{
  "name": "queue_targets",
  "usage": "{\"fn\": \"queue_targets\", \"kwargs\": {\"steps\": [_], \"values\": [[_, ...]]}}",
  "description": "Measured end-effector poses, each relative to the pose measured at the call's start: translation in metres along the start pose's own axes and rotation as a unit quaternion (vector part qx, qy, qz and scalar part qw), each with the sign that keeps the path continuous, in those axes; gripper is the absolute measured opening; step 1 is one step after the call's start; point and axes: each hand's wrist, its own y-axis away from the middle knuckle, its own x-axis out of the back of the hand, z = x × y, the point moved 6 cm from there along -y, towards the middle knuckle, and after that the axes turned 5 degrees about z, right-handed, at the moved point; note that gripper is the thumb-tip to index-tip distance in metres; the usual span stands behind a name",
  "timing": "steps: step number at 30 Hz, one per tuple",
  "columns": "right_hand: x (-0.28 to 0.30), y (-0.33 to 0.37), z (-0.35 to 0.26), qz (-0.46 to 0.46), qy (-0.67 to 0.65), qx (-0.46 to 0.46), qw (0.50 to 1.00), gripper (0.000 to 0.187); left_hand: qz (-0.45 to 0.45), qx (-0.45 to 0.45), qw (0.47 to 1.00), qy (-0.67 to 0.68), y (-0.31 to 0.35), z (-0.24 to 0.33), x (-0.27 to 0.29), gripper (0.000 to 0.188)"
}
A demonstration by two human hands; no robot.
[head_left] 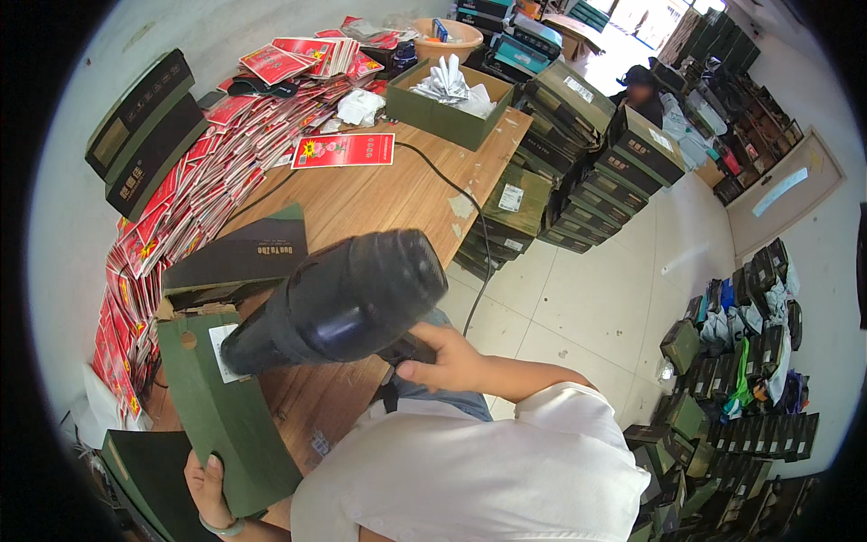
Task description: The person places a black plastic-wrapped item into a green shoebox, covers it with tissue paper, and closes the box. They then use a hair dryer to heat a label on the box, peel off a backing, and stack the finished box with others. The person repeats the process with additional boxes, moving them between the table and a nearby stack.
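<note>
My right hand [442,357] is closed around the handle of a black hair dryer [348,298]. Its nozzle points down to the left, at or very close to a white label [219,347] on a green cardboard shoe box [221,411]. Part of that label is hidden behind the nozzle. At the box's near end, my left hand [208,488] grips its edge, thumb on the green side and fingers mostly out of sight. Just beyond lies a dark box piece with green edges [239,256], partly covered by the dryer.
Red printed packets [203,172] are heaped along the wall side of the wooden table [411,194]. An open green box [438,117] holds crumpled paper. A black cord [476,208] runs over the table edge. Stacked shoe boxes [605,194] stand beyond, near another person [639,95].
</note>
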Motion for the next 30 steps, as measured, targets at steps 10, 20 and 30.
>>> {"fn": "queue_targets", "kwargs": {"steps": [10,20,30], "values": [[-0.006,-0.013,-0.021,0.037,0.06,0.175,0.982,0.048,-0.027,0.027,0.999,0.001,0.003,-0.006,0.0,0.042],[-0.013,-0.01,-0.011,-0.013,0.039,0.052,0.998,0.045,-0.019,0.016,0.998,-0.057,0.0,-0.024,0.019,0.041],[-0.011,-0.012,-0.01,0.024,0.103,0.187,0.977,0.048,-0.012,0.003,0.999,-0.041,0.006,-0.003,-0.001,0.041]]}}
